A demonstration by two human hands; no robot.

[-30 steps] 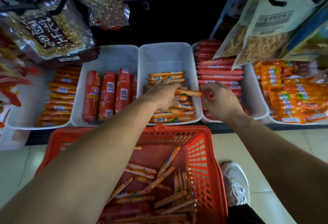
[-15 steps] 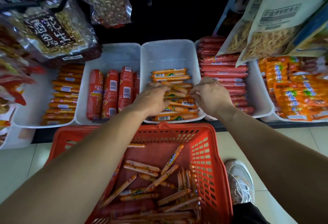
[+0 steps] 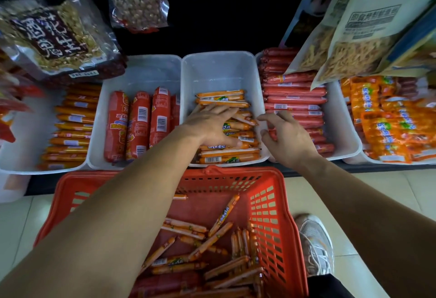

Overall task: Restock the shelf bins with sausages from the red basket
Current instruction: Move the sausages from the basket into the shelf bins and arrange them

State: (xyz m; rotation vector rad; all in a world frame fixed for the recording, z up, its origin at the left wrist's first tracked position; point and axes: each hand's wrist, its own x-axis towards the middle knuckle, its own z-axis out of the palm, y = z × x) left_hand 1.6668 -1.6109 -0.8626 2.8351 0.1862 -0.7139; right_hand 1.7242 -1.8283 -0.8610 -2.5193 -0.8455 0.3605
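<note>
The red basket (image 3: 278, 215) stands on the floor below the shelf, with several thin orange sausages (image 3: 212, 238) loose in it. Above it, the middle white bin (image 3: 221, 71) holds a stack of the same orange sausages (image 3: 221, 96). My left hand (image 3: 210, 125) lies flat on that stack, fingers spread, pressing the sausages. My right hand (image 3: 286, 136) hovers over the bin's right rim, fingers apart and curled, holding nothing.
A bin of thick red sausages (image 3: 139, 123) is left of the middle bin, and a bin of long red sausages (image 3: 295, 92) is right of it. Hanging snack bags (image 3: 54, 35) overhang the bins at both sides. My shoe (image 3: 316, 243) is beside the basket.
Both hands held and set sausages on the middle bin's stack. Now my left hand has flattened on the stack and my right hand has drawn back to the right rim, empty.
</note>
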